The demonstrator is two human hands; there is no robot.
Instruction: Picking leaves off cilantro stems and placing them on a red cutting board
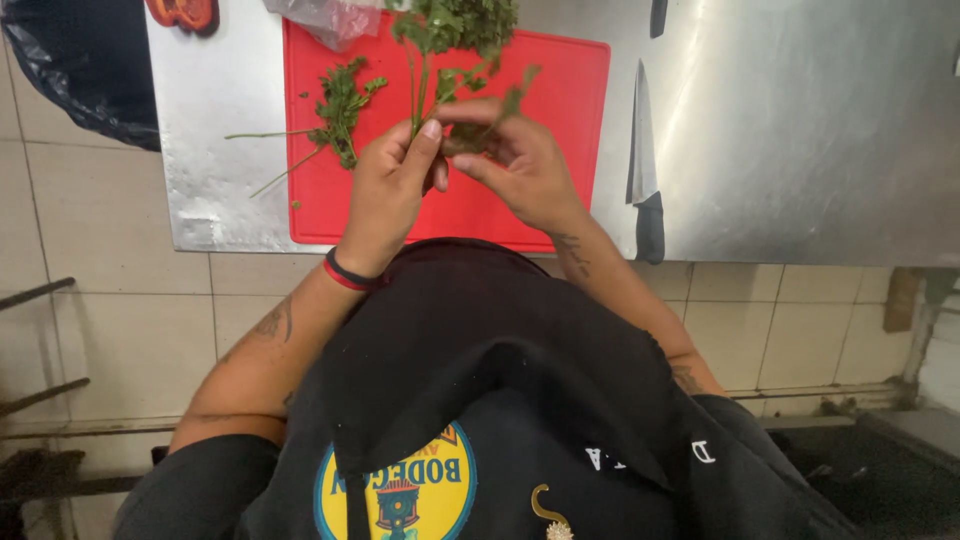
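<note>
The left hand (385, 190) pinches the stems of a leafy green herb bunch (455, 30) upright between thumb and fingers, while the right hand (520, 165) closes on a side sprig just beside it, apparently for plucking. Both hover over the red cutting board (560, 90), where a loose sprig (335, 110) lies left. A knife (645, 165) rests right on the steel counter (800, 130).
</note>
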